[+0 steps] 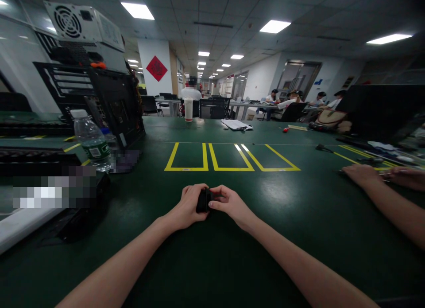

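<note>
Between my two hands is a small black boxy object (203, 202), just above or on the green table (232, 255); its kind I cannot make out. My left hand (188, 207) wraps round its left side, thumb at the near edge. From the right, my right hand (232, 205) pinches the object's right end between thumb and fingers. Beyond the hands, yellow tape outlines (234, 168) mark several boxes on the tabletop. Part of the black object is hidden by my fingers.
On the left stand a water bottle (91, 142), an open black computer case (116, 108) and a power supply (83, 24). Farther back are a white cup (188, 109) and a clipboard (237, 124). A co-worker's hands (363, 177) work at the right.
</note>
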A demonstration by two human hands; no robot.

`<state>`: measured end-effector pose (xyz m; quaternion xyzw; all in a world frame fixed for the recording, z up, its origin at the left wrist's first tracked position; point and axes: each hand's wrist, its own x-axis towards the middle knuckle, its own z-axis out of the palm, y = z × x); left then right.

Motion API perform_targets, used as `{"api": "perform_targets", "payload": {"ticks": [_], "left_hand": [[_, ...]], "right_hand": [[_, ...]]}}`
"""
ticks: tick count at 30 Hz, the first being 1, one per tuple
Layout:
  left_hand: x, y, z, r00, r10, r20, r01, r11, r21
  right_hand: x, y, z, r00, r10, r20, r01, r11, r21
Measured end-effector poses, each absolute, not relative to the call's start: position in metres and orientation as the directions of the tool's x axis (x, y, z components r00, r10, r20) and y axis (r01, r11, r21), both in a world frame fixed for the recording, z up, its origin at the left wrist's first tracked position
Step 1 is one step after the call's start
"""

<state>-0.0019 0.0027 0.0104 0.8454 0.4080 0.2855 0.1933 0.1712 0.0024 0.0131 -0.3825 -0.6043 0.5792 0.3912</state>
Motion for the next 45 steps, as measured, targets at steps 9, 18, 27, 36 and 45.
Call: {"api": "perform_targets", "payload": {"ticks": [9, 18, 27, 36, 45], "left_hand": [[0.001, -0.004, 0.015, 0.538, 0.766, 0.352, 0.597, -0.641, 0.482], [0.001, -0.014, 0.017, 0.554, 0.733, 0.395, 0.609, -0.68, 0.408], [-0.002, -0.025, 0.024, 0.567, 0.718, 0.404, 0.602, -0.696, 0.391], [-0.003, -0.019, 0.001, 0.533, 0.708, 0.464, 0.577, -0.705, 0.412], [-0.001, -0.022, -0.003, 0.471, 0.716, 0.515, 0.586, -0.691, 0.423]], "right_hand": [[0.166, 0.003, 0.014, -0.394, 0.919, -0.006, 0.028, 0.006, -1.0], [0.167, -0.011, 0.022, -0.391, 0.92, 0.014, 0.033, 0.029, -0.999], [0.155, -0.024, 0.011, -0.246, 0.969, 0.016, -0.069, -0.001, -0.998], [0.15, -0.024, 0.0, -0.229, 0.973, 0.03, -0.121, 0.003, -0.993], [0.151, -0.028, 0.001, -0.227, 0.972, 0.055, -0.096, 0.034, -0.995]]}}
